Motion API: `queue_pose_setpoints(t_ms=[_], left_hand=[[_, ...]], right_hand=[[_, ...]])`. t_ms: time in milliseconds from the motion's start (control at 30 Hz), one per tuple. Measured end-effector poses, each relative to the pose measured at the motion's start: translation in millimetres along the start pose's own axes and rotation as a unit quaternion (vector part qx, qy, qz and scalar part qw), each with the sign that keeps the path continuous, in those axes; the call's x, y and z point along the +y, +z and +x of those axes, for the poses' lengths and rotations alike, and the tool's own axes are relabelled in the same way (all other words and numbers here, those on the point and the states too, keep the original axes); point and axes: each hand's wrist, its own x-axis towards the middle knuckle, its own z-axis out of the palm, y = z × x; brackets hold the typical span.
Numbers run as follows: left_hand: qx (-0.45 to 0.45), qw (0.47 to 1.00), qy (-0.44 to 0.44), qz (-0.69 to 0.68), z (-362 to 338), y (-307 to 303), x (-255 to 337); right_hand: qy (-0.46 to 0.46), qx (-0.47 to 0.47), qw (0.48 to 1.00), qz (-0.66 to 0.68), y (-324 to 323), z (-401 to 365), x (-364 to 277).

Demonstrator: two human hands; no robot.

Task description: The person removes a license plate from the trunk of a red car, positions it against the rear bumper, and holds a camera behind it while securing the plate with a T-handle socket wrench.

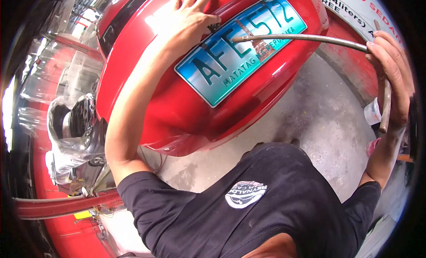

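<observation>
My right hand (392,73) is closed round a bent metal rod (310,37). The rod's long end reaches left across the license plate (208,71), with its tip over the lettering. Its short end points down below my fingers. The plate is blue and green and sits tilted on the glossy red car body (155,111). My left hand (191,20) lies on the red panel above the plate, fingers stretched out. Its thumb is beside a small dark part (214,27) at the plate's upper edge.
Grey concrete floor (324,116) lies below the car. A sign with printed letters (355,18) stands at the upper right, with a white container (372,111) below it. To the left are a dark motor-like machine (77,120) and a red metal beam (57,207).
</observation>
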Motion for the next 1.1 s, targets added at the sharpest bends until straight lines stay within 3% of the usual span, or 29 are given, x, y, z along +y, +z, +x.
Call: queue_pose_setpoints(t_ms=[100,167,267,400,533,600,700,800,933,1100], left_hand=[[-0.005,1.000,-0.001,-0.013,-3.9,-7.7,3.2],[0.083,0.992,0.071,-0.055,-4.3,4.5,-12.5],[-0.001,0.991,0.051,-0.127,-1.9,-11.0,-24.0],[0.020,0.975,0.010,-0.221,-9.9,-26.1,-34.8],[0.018,0.998,0.004,-0.063,-3.7,-16.7,-9.9],[0.026,0.996,0.039,-0.074,-3.4,-10.8,-5.8],[-0.032,0.999,-0.013,0.000,-1.2,3.3,-5.6],[-0.046,0.999,-0.005,-0.017,-1.3,1.7,-6.4],[-0.057,0.998,-0.014,-0.004,-1.6,1.9,-6.1],[0.003,0.999,0.039,-0.032,-1.8,15.4,-16.8]], right_hand=[[-0.002,-0.001,1.000,0.004,5.1,-4.9,5.4],[-0.027,-0.001,1.000,0.009,6.1,-11.3,22.4],[-0.036,0.021,0.997,0.058,9.4,-10.6,17.0],[0.030,0.042,0.990,0.133,17.8,-20.4,15.1],[-0.029,0.034,0.997,0.068,15.7,-22.9,23.1],[-0.024,0.061,0.996,0.054,17.7,-19.3,19.9],[-0.032,0.047,0.997,0.052,11.1,-13.8,18.5],[0.019,0.053,0.994,0.097,13.4,-18.4,18.3],[-0.029,0.030,0.999,0.034,9.2,-16.4,25.1],[-0.028,0.047,0.997,0.050,-0.8,1.8,11.4]])
